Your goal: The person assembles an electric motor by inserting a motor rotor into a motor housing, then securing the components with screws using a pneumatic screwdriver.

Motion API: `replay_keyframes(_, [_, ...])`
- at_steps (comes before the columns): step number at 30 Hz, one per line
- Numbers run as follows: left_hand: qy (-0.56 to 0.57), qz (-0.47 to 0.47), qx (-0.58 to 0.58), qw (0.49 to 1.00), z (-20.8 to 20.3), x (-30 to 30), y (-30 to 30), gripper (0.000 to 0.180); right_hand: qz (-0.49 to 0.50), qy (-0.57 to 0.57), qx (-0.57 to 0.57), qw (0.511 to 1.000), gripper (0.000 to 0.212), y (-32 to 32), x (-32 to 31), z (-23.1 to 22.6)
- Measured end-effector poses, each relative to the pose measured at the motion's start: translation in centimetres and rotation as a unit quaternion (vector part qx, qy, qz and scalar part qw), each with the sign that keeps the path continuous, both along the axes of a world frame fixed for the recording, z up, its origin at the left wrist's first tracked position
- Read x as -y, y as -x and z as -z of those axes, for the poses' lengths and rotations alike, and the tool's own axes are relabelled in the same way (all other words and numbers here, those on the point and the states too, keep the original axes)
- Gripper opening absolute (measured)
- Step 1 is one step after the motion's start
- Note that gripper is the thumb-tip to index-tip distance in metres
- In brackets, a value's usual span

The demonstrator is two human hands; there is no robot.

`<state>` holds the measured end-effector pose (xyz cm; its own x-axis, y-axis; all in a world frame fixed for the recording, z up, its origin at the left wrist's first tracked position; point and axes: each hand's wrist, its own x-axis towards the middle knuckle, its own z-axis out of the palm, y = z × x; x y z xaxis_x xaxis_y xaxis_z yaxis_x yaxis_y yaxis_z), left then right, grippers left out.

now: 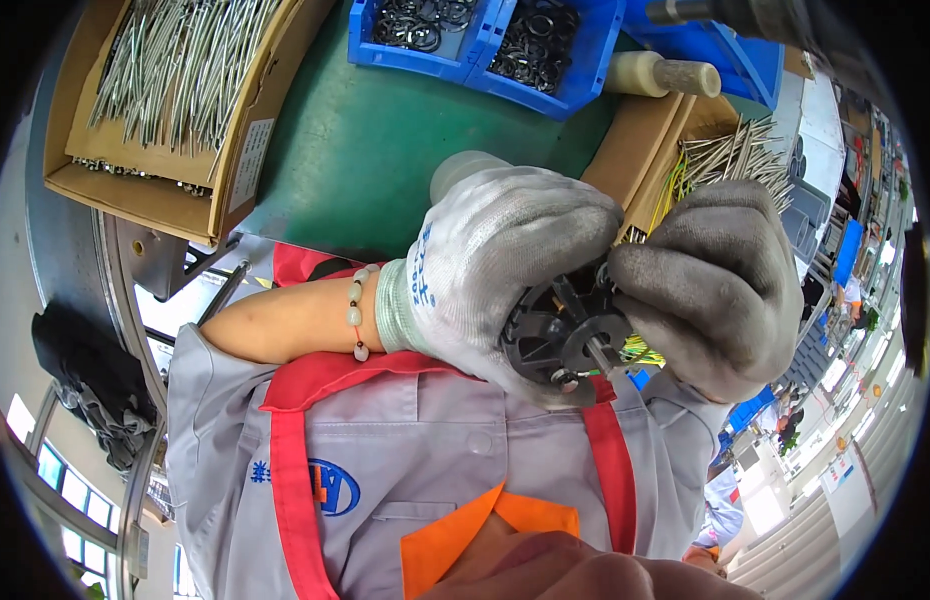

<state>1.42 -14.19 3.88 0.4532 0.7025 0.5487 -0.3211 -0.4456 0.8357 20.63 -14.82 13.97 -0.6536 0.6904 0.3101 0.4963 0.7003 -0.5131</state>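
Note:
My left hand (515, 260), in a white knit glove with grey-stained fingers, is closed around a round black plastic part (550, 335). The part has spokes and a central hub with a short metal shaft (600, 355) sticking out. Close on its right side, my right hand (720, 285) wears a dirty grey glove. Its fingers are curled, with the tips against the edge of the black part. Whatever lies between those fingertips is hidden. Both hands are held up in front of my chest, above the near edge of the green work surface (335, 160).
A cardboard box of thin metal rods (240, 150) stands at the far left. Blue bins (465, 72) of black rings are at the back, beside a pale mallet (635, 75). Behind my right hand, another cardboard box (625, 150) holds rods and yellow-green wires.

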Motion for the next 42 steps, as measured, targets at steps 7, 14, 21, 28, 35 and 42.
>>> replay_keyframes(7, [0.042,0.037,-0.094,0.994,0.2,2.4,1.2,0.113,0.163,-0.097,-0.345,0.919,0.019,-1.2,-3.4,-0.9])
replay_keyframes(14, [0.029,-0.102,-0.051,0.993,-0.3,4.3,0.3,0.094,0.161,0.168,-0.379,0.896,0.054,3.7,-8.3,-3.1])
replay_keyframes(21, [0.019,-0.118,-0.061,0.991,0.2,4.0,0.3,0.096,0.146,0.216,-0.501,0.825,0.041,6.8,0.5,-9.0])
replay_keyframes(28, [0.058,-0.108,-0.071,0.990,0.2,4.4,0.3,0.095,0.179,0.023,-0.379,0.908,0.019,6.4,2.6,-7.4])
replay_keyframes(35, [0.037,-0.101,-0.078,0.991,0.6,4.6,0.4,0.096,-0.072,0.431,-0.619,0.653,0.017,5.3,1.4,-5.7])
replay_keyframes(42, [0.083,-0.090,-0.088,0.989,-0.1,4.8,0.5,0.098,0.177,0.056,-0.326,0.927,0.031,5.6,3.0,-6.8])
